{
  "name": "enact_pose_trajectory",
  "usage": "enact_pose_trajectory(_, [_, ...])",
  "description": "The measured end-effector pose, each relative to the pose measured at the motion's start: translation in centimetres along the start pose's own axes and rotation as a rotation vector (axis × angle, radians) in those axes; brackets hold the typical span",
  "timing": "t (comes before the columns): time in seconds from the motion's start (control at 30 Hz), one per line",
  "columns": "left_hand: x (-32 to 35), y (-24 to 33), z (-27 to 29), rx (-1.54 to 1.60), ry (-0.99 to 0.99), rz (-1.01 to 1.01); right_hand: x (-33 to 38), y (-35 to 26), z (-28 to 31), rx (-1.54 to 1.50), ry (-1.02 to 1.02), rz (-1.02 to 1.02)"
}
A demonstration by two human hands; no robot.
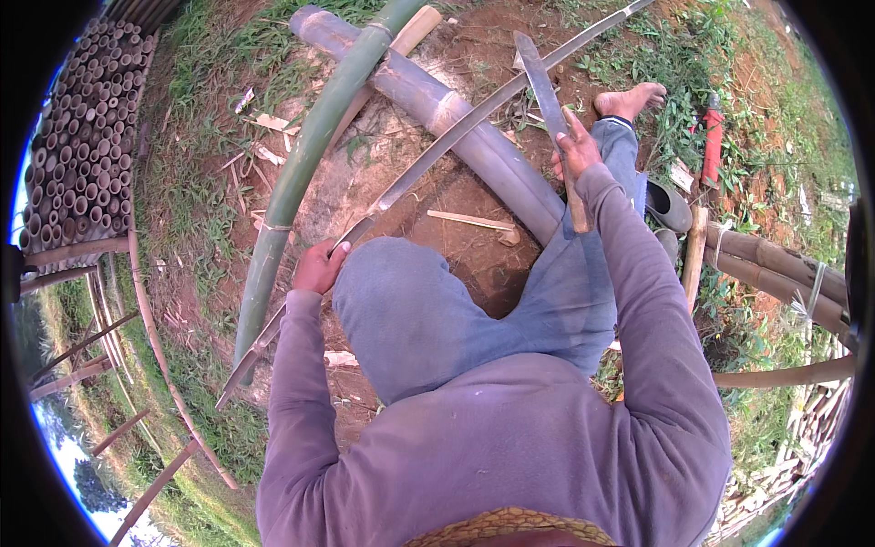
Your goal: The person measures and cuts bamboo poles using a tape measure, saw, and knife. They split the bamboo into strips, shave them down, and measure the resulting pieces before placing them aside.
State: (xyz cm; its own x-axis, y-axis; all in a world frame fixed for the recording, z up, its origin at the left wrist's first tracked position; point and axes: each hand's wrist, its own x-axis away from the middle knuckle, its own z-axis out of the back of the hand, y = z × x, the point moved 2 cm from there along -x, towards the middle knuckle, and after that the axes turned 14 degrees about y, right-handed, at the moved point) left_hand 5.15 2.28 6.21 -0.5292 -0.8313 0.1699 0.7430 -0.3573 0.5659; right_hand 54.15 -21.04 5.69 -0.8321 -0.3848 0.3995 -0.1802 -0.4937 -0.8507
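My left hand [318,266] grips a long thin split bamboo strip [456,128] that runs from lower left up to the top right, resting across my raised left knee. My right hand [576,150] is closed on the wooden handle of a long machete [544,87], its blade pointing up and lying against the strip. I sit in grey-blue trousers and a purple long-sleeved top, with my bare right foot [631,98] stretched out on the dirt.
A green bamboo pole [301,164] and a thick grey bamboo trunk [474,132] lie on the red soil ahead. Stacked bamboo tubes [87,137] stand at left. A dark shoe [670,208], a red-handled tool [712,146] and more poles [775,273] lie at right.
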Motion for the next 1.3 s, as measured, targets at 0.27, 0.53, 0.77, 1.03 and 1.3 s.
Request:
enact_pose_trajectory(0.27, [-0.4, 2.3, 1.1, -0.157, 0.045, -0.032, -6.7, 0.5, -0.2, -0.046, 0.047, -0.057])
enact_pose_trajectory(0.53, [-0.7, 2.2, 0.3, -0.139, 0.081, -0.054, -6.0, 0.5, 2.3, -0.033, 0.057, -0.059])
enact_pose_trajectory(0.77, [-1.0, 1.7, 0.0, -0.005, -0.053, 0.141, -1.6, 0.6, -1.1, 0.105, -0.205, 0.021])
enact_pose_trajectory(1.03, [-0.8, -1.3, 0.2, 0.008, 0.009, 0.005, -4.2, 1.0, 2.3, 0.139, 0.007, 0.023])
enact_pose_trajectory(1.3, [-0.6, -2.9, 0.1, 0.096, -0.068, 0.145, -4.3, 1.2, 2.6, 0.106, -0.049, 0.025])
